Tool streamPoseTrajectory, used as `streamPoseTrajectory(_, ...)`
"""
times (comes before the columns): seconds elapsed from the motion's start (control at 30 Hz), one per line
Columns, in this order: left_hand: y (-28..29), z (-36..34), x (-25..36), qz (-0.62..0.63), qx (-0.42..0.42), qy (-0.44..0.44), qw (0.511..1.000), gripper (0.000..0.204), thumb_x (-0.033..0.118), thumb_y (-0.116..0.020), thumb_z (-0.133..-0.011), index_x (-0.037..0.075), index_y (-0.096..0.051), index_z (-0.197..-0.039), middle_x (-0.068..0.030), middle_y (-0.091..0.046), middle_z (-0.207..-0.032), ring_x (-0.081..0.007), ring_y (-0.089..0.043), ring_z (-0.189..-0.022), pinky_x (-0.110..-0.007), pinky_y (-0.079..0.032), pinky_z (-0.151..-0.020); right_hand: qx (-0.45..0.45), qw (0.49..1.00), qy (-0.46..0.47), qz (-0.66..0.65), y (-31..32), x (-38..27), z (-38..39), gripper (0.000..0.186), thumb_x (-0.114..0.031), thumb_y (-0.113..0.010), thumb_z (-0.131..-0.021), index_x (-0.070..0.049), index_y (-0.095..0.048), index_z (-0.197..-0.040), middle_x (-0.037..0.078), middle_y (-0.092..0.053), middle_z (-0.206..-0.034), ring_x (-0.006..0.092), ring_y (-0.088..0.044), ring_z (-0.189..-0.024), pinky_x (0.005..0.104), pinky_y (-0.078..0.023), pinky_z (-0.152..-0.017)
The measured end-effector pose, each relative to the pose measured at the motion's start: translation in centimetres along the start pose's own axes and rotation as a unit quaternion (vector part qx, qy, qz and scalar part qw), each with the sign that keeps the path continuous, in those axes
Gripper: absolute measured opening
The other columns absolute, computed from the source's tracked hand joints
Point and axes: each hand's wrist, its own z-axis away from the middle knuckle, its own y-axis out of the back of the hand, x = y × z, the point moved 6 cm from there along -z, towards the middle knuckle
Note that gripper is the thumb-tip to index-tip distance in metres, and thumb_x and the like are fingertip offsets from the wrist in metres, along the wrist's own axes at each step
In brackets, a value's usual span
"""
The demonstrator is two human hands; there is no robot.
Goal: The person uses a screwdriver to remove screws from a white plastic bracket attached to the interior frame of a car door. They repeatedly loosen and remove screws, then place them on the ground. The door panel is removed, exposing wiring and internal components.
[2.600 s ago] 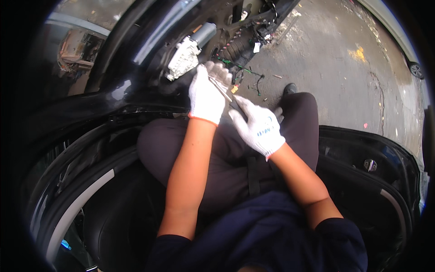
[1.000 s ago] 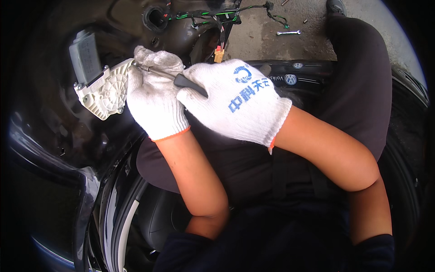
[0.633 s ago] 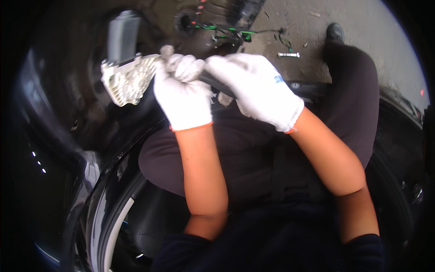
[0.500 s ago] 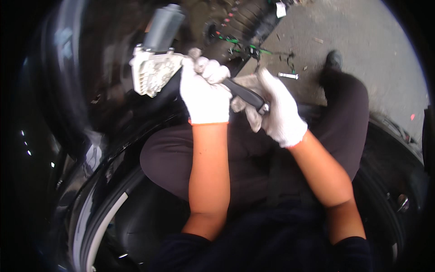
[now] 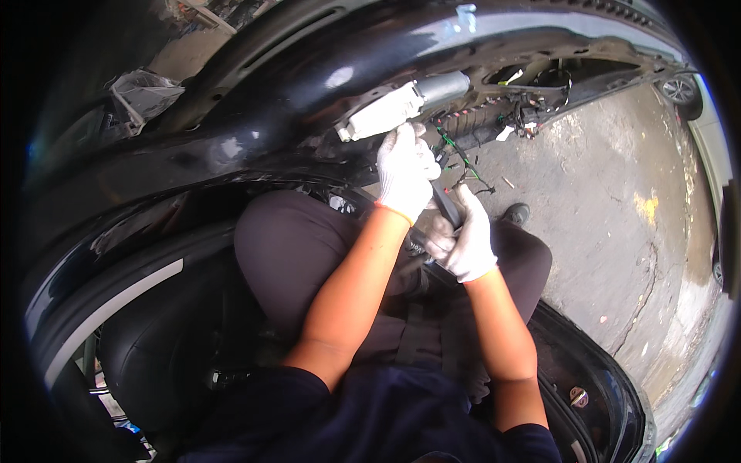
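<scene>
An electric motor, a silvery-white gear housing with a grey cylinder, is in front of the black car panel. My left hand, in a white knit glove, is closed at the housing's lower edge. A black bar-shaped handle slants from beside its fingers down to my right hand. That hand, gloved too, is closed around the handle's lower part. My fingers hide both ends of the handle, and where the motor meets my left hand cannot be made out.
Glossy black car bodywork arches across the top and left. Green-taped wiring hangs past the motor, above the concrete floor. My bent legs lie under my forearms. A parked car's wheel shows at far right.
My view has swung, so the bodywork now runs across the top and more floor shows at right. The motor appears turned, its cylinder pointing right. Both hands keep their grips.
</scene>
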Motion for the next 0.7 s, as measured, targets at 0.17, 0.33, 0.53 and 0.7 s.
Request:
streamPoseTrajectory(0.17,-0.2,-0.1,-0.1,0.000,0.010,0.012,1.000,0.027,0.034,-0.058,-0.110,0.009,-0.062,-0.100,0.0069,-0.039,-0.062,-0.0076,-0.035,-0.047,-0.027,-0.028,-0.042,0.000,0.982,0.135,0.130,0.2,-1.1,0.2,0.054,-0.057,-0.055,-0.103,-0.004,-0.068,-0.104,0.003,-0.057,-0.064,0.0165,-0.045,-0.040,0.0387,-0.041,-0.044)
streamPoseTrajectory(0.33,-0.4,0.0,-0.1,-0.033,0.048,0.004,0.998,0.026,0.033,-0.057,-0.111,0.010,-0.059,-0.100,0.0067,-0.040,-0.065,-0.0067,-0.037,-0.048,-0.026,-0.030,-0.041,0.068,0.986,0.119,0.099,2.0,-1.0,-0.6,0.050,-0.053,-0.060,-0.102,-0.004,-0.065,-0.110,0.004,-0.060,-0.069,0.0181,-0.048,-0.043,0.0383,-0.045,-0.048)
streamPoseTrajectory(0.53,-0.7,0.0,0.5,-0.060,0.033,-0.014,0.998,0.026,0.032,-0.056,-0.110,0.008,-0.059,-0.101,0.0065,-0.042,-0.065,-0.0069,-0.037,-0.046,-0.026,-0.031,-0.040,0.005,0.997,0.071,0.040,0.6,-0.3,-0.5,0.047,-0.053,-0.062,-0.100,-0.006,-0.065,-0.107,0.003,-0.060,-0.069,0.0163,-0.048,-0.043,0.0331,-0.043,-0.047)
streamPoseTrajectory(0.7,-0.4,-0.2,0.3,-0.064,0.041,0.003,0.997,0.025,0.031,-0.055,-0.110,0.008,-0.059,-0.101,0.0060,-0.042,-0.065,-0.0073,-0.036,-0.046,-0.027,-0.031,-0.040,0.151,0.977,0.110,0.102,1.8,0.1,-0.5,0.047,-0.054,-0.063,-0.100,-0.007,-0.065,-0.106,0.004,-0.061,-0.070,0.0193,-0.051,-0.046,0.0341,-0.045,-0.048)
